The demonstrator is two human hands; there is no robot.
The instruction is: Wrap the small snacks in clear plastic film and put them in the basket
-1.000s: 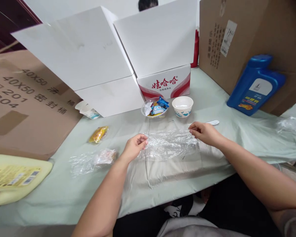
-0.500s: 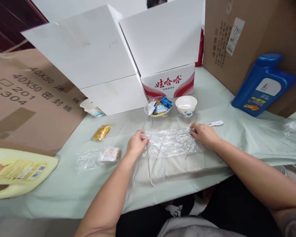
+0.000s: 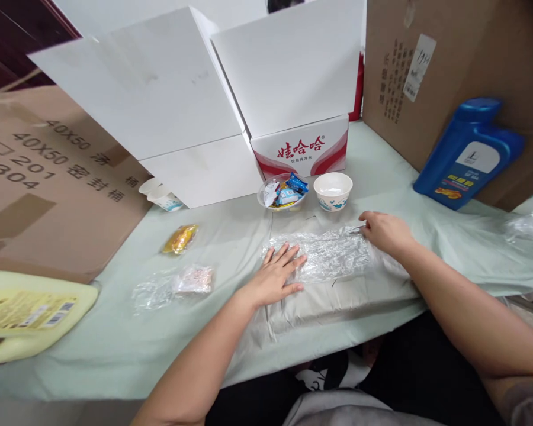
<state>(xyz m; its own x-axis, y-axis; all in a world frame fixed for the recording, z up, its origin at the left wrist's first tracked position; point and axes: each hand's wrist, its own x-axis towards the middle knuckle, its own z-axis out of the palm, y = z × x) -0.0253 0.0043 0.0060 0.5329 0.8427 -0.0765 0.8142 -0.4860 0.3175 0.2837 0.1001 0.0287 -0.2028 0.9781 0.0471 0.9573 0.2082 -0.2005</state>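
A crinkled sheet of clear plastic film lies flattened on the table in front of me. My left hand rests on its left end, palm down with the fingers spread. My right hand is at the film's upper right corner, its fingers curled together. A thin greyish tip pokes out left of those fingertips; what they grip is mostly hidden. Left of the film sit a clear-wrapped pinkish block and a yellow wrapped packet.
Behind the film stand a clear bowl of wrapped snacks and a paper bowl. White boxes rise at the back. A blue jug stands right, a yellow jug left, and more paper bowls by the brown carton.
My left hand has gone from pinching the film's left edge to lying spread on it. My right hand has shifted right, and the white-handled tool beside it no longer shows.
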